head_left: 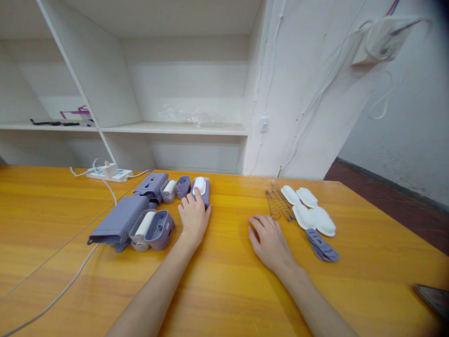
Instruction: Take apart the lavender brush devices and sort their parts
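My left hand (194, 216) reaches to a purple plastic case (206, 191) with a white rounded piece (199, 184) on top. Its index finger touches the white piece, and the thumb is apart at the case's near right corner; the palm hides the near end. Left of it are a small purple cup-like part (183, 186) and a white roller (170, 189). My right hand (269, 239) rests on the table, fingers loosely bent and apart, holding nothing. Just beyond it lie several metal springs (279, 201), with white oval pads (308, 216) and a fanned stack of purple flat plates (322, 245) to the right.
Larger purple housings (121, 217) and a purple open cup (160, 229) stand at the left. A white power strip (111, 173) and a long cable (79, 274) run along that side. White shelves (175, 127) rise behind. A dark flat device (433, 299) lies at the right edge.
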Tool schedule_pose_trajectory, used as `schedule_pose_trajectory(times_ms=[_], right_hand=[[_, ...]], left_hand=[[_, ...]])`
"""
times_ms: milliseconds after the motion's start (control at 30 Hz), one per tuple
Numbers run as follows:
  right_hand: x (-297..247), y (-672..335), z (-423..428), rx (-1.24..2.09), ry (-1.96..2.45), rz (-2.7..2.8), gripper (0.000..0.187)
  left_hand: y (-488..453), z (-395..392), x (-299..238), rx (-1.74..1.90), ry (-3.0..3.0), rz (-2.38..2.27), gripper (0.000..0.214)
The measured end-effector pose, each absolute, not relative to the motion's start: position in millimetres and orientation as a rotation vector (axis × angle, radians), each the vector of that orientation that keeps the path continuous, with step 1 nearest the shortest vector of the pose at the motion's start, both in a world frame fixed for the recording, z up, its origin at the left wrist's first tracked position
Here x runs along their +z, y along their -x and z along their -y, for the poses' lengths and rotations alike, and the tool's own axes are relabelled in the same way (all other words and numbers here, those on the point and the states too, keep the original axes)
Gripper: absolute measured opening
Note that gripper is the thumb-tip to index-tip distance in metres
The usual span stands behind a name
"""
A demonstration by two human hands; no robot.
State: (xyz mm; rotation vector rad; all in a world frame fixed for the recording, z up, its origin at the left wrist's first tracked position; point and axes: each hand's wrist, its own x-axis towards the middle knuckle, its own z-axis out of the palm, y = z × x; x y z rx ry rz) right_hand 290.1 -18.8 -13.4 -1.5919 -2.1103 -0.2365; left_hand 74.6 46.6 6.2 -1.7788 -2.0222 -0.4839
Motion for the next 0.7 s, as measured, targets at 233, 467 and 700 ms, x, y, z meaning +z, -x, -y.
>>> schedule_pose_trajectory(times_ms=[233, 467, 700], right_hand=[[-13.3, -290.0, 19.0, -0.253, 1.585, 2.105, 0.025], [-12.0, -289.8, 19.5, -0.248, 1.588, 2.099, 0.025], [-10.2, -289.7, 20.2, -0.223, 1.596, 2.106, 0.025]], left_hand=[[-72.7, -43.2, 8.1, -0.493, 1.74, 2.043, 0.068], [-72.4, -40.9, 11.2, -0.474, 1.715, 2.062, 0.064], [-72.2, -41.2, 7.9, -0.486, 1.681, 2.044, 0.065]])
